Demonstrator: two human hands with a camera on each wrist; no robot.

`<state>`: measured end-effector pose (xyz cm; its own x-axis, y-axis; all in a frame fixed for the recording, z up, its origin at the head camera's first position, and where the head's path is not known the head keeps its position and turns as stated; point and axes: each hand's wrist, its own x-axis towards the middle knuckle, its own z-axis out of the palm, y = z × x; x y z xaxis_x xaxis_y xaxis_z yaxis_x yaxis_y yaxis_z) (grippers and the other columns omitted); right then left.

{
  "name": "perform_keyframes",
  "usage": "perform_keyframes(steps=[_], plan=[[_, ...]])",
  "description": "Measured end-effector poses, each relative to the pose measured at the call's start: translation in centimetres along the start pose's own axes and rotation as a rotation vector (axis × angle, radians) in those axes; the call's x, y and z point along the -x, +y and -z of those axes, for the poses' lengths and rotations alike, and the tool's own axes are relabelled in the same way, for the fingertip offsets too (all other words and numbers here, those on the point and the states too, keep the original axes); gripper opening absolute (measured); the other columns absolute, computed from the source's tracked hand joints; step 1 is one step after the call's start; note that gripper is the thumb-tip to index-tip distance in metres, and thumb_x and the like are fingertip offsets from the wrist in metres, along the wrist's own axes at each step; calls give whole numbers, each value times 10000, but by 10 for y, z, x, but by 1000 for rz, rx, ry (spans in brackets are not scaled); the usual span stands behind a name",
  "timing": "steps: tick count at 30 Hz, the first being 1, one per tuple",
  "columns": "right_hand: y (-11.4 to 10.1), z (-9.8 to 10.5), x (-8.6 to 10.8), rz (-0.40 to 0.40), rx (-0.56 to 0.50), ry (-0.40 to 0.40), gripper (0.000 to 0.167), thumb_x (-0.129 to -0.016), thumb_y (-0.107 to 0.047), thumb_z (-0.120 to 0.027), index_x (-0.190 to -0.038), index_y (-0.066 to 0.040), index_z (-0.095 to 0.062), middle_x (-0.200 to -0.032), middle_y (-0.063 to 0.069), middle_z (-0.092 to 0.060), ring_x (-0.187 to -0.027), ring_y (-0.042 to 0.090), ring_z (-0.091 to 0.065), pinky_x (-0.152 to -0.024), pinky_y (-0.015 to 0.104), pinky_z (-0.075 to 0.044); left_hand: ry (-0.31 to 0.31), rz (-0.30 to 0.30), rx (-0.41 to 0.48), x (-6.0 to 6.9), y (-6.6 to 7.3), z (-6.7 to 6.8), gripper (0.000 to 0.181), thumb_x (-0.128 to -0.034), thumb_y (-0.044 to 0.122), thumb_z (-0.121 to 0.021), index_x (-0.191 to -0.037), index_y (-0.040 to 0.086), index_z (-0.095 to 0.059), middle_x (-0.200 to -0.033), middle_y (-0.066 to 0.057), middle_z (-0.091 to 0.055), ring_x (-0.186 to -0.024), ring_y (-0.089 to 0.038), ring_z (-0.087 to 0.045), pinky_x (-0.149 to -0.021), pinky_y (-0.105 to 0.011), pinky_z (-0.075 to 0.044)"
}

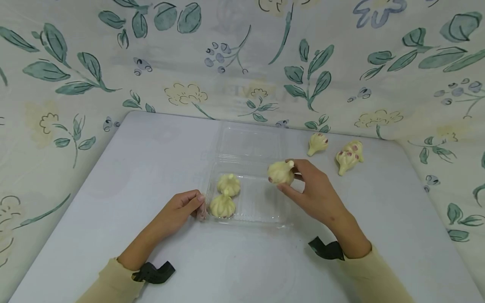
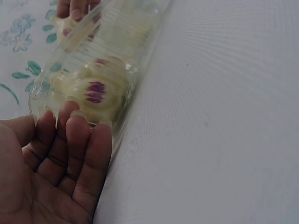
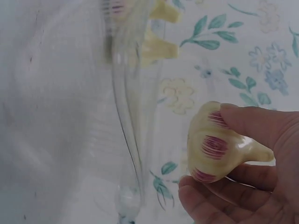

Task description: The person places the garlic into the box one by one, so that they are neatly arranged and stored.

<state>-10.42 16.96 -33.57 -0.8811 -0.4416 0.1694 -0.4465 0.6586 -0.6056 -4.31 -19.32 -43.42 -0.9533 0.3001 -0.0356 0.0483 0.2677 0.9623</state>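
A clear plastic clamshell container (image 1: 261,204) lies on the white table with its lid (image 1: 250,143) folded back. Two pale yellow garlic bulbs, one farther (image 1: 229,185) and one nearer (image 1: 222,206), sit along its left side. My left hand (image 1: 178,212) pinches the container's left edge between thumb and fingers; the left wrist view shows the fingertips at the wall beside a purple-marked bulb (image 2: 103,91). Over the container's right half, my right hand (image 1: 320,195) holds another garlic bulb (image 1: 279,173). In the right wrist view, thumb and fingers grip this bulb (image 3: 212,144), its stem towards the palm.
Three more garlic bulbs are on the table at the back right: one alone (image 1: 317,143), and two touching, a front one (image 1: 345,160) and a rear one (image 1: 356,148). Floral-patterned cloth (image 1: 227,97) rises behind the table (image 1: 151,155) and along its sides.
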Motion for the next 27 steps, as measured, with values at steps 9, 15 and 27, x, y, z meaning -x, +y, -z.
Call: perform_keyframes(steps=[9, 15, 27], plan=[[-6, -30, -8, -11, -75, -76, 614, -915, -139, -838, -1424, -8, -521, -1379, 121, -589, -1220, 270, -629, -1000, 415, -545, -3, -23, 7, 0, -2, 0, 317, -1135, 190, -478, -897, 48, -632, -858, -71, -653, -798, -184, -624, -725, -307, -548], [-9, -40, -13, -24, -91, -99, 617, -922, -149, -833, -1430, -2, -515, -1382, 128, -582, -1227, 277, -624, -1011, 426, -539, -4, -25, 7, 0, -3, -1, 316, -1135, 191, -477, -897, 49, -629, -851, -68, -651, -792, -183, -619, -721, -306, -546], [-5, -58, -20, -3, -9, -105, 601, -927, -181, -829, -1431, -6, -551, -1349, 141, -619, -1121, 267, -647, -937, 410, -557, -4, -21, 9, 0, -2, -1, 319, -1136, 202, -478, -904, 51, -636, -858, -71, -653, -803, -192, -620, -728, -308, -547]])
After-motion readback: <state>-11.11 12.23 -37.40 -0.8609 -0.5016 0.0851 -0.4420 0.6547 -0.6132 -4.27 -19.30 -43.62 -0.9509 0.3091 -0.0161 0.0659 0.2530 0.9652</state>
